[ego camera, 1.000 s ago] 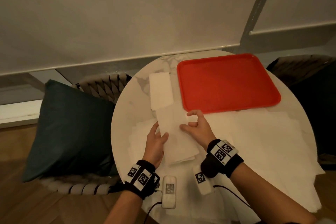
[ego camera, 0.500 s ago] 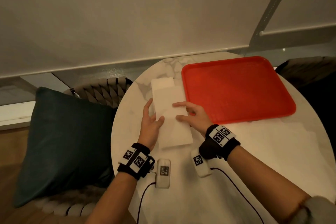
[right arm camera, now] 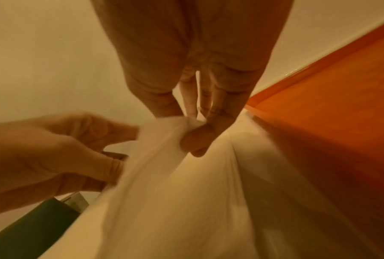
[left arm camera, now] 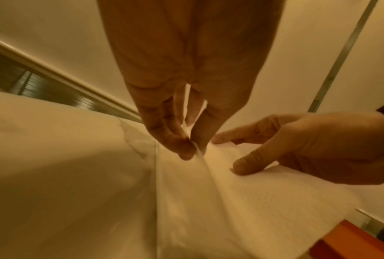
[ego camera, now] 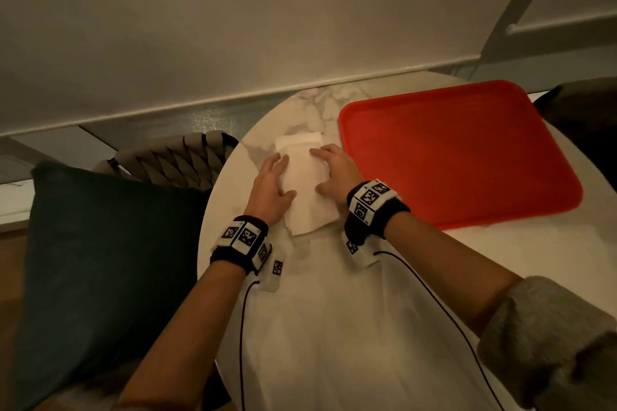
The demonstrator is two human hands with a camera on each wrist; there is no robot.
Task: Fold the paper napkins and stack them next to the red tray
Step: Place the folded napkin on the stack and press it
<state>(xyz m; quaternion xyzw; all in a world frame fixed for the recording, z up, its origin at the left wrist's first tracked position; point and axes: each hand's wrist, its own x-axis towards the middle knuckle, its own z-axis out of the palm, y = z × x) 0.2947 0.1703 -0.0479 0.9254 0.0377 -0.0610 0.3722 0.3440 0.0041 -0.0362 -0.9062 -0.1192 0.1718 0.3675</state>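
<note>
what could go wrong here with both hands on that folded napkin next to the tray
1. The folded napkin sits skewed over the stacked one beneath, whose far edge still shows; released like this, the pile may end up uneven.
2. The left hand and right hand pinch opposite edges of thin paper; pulling apart could tear it or open the fold.
3. The right hand works close to the red tray rim and might nudge it.

hands carried folded napkin forward onto stack beside tray
</note>
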